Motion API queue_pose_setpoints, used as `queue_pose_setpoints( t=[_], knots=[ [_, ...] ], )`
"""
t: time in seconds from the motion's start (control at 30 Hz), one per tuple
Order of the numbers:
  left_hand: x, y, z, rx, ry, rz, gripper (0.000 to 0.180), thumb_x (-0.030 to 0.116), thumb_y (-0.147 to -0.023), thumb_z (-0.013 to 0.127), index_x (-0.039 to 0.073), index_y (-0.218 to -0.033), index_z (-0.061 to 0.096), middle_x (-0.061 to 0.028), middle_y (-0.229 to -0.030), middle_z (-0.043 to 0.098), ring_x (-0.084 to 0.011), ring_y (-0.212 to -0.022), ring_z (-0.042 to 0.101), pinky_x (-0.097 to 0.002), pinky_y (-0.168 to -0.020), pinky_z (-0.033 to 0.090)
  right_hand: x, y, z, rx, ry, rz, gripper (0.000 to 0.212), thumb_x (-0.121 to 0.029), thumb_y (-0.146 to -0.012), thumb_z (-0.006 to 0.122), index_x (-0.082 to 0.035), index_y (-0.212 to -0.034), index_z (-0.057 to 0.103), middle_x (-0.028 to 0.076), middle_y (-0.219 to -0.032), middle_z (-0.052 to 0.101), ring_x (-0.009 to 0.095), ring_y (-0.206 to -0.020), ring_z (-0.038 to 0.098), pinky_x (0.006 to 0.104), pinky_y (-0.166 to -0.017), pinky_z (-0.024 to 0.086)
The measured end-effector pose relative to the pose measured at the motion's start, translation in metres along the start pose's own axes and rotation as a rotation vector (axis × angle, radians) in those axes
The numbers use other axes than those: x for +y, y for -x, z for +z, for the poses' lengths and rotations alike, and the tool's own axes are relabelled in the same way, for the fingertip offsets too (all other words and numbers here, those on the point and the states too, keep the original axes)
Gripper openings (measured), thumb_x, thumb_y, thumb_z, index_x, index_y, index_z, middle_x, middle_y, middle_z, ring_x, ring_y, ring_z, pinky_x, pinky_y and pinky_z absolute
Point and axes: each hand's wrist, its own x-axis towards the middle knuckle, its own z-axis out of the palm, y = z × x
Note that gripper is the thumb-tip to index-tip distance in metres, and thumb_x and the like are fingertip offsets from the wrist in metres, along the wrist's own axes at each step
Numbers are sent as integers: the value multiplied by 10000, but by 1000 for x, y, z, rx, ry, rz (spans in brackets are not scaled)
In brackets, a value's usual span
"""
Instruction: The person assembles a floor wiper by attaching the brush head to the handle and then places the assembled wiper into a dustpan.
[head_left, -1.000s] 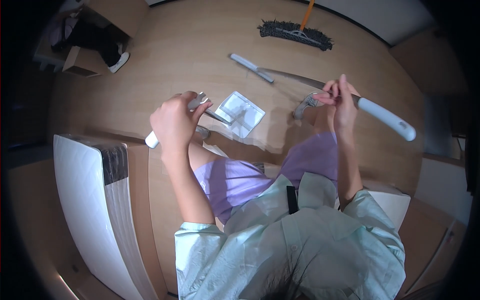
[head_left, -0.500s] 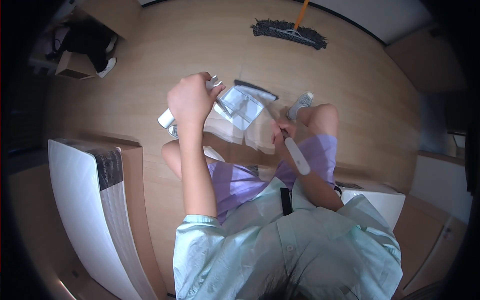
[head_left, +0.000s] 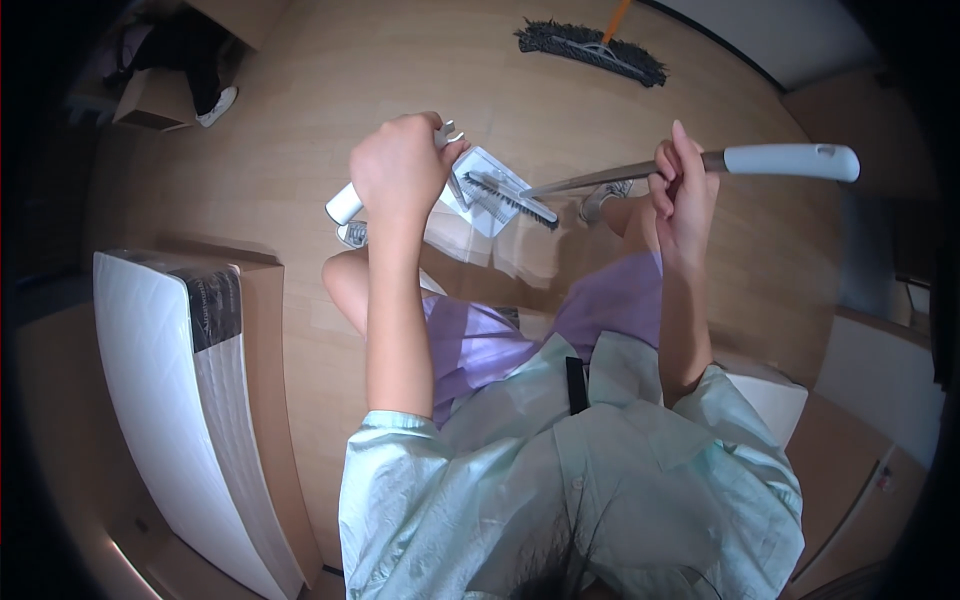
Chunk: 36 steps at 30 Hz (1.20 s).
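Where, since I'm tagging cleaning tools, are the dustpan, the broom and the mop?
Dustpan (head_left: 484,161), head view: white pan, near its far edge.
Broom (head_left: 790,161), head view: pale handle.
Mop (head_left: 590,53), head view: dark fringed head.

The floor (head_left: 270,190) is dimly and unevenly lit; shadows are cast between the legs (head_left: 345,290); outer edges are visibly bent, corners darkened to black.

The right hand (head_left: 685,195) has swung right with the handle (head_left: 790,161); the brush head (head_left: 512,203), earlier beyond the dustpan (head_left: 481,162), now seemingly lies over it.
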Motion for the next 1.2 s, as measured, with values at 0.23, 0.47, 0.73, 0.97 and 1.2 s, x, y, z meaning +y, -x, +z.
queue_pose_setpoints(
  t=[0.23,0.47,0.73,0.97,1.2],
  knots=[
    [-3,2,0,-2,-23,-11,392,519,-765,783,185,-971,781,-37,-721,722,-259,-718,709,-383,-615,537,29,-22,26,60,120,-2,404,-282,-963,689,-135,-652,478,-57,-590,414,36,-428,335,234,-366,237],
    [18,-14,3,8,18,26,429,538,-750,789,175,-978,783,-49,-724,723,-270,-724,710,-386,-622,542,212,-27,-29,-123,347,-525,514,-124,-918,741,-105,-559,373,-70,-570,357,65,-553,304,290,-502,259],
    [-4,-3,-3,6,5,-5,425,540,-751,788,176,-969,784,-64,-730,723,-285,-725,711,-393,-622,543,141,74,-5,150,179,195,304,-308,-942,703,-125,-730,584,-55,-604,461,42,-511,395,238,-443,276],
    [-4,-3,3,46,-11,38,409,550,-759,774,192,-956,782,-53,-713,715,-285,-696,701,-392,-595,527,35,16,-44,69,-202,272,291,-234,-1005,617,-150,-777,456,-55,-609,368,28,-428,306,211,-354,214],
    [-10,-2,2,20,-34,11,406,549,-767,768,193,-960,780,-44,-703,711,-275,-705,702,-393,-596,524,5,-9,5,22,-137,58,350,-274,-1019,613,-152,-762,409,-64,-598,329,31,-409,248,221,-354,176]
  ],
)
